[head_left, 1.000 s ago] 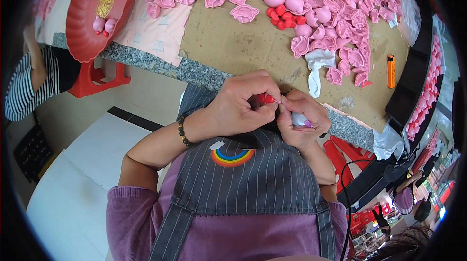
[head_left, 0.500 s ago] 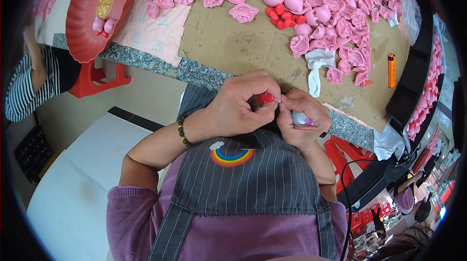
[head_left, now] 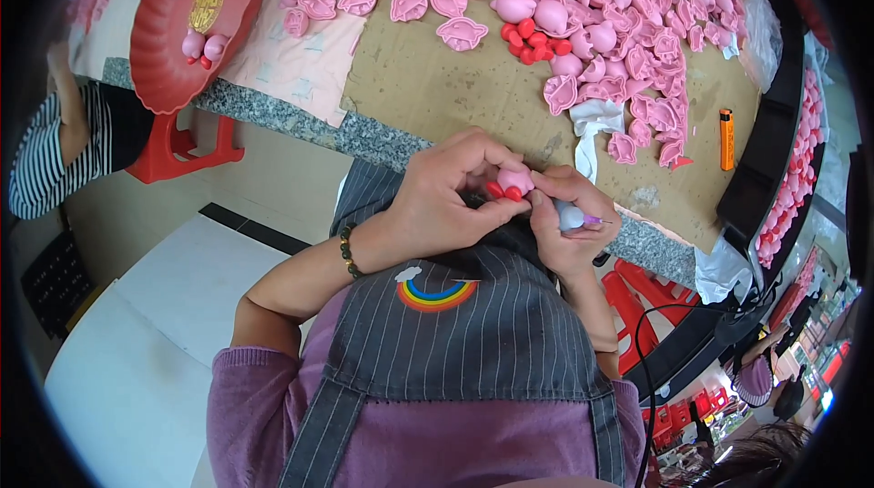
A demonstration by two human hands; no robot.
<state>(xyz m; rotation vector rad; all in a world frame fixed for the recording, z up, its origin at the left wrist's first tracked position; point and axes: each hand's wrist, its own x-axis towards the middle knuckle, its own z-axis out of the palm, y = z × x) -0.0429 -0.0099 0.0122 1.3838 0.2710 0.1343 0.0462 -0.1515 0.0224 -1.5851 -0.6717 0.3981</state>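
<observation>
Two hands close together just below the cardboard sheet (head_left: 437, 78), left hand (head_left: 451, 192) fingers pinched round a small pink figure with red feet (head_left: 513, 183), right hand (head_left: 569, 228) curled tight on a pale glue bottle (head_left: 572, 215), nozzle beside the figure, loose pink pieces (head_left: 583, 24) well above.

A red tray (head_left: 159, 51), an orange lighter (head_left: 726, 138) and loose pink pieces (head_left: 637, 42) lie on the cardboard-covered counter (head_left: 437, 92).

The person is wearing a purple long-sleeved top (head_left: 264, 397) with sleeves pushed up past the elbows; a grey pinstriped apron (head_left: 464, 333) is covering the chest, bearing a small rainbow-and-cloud patch (head_left: 435, 291); a dark beaded bracelet (head_left: 347, 250) is circling the left wrist.
</observation>
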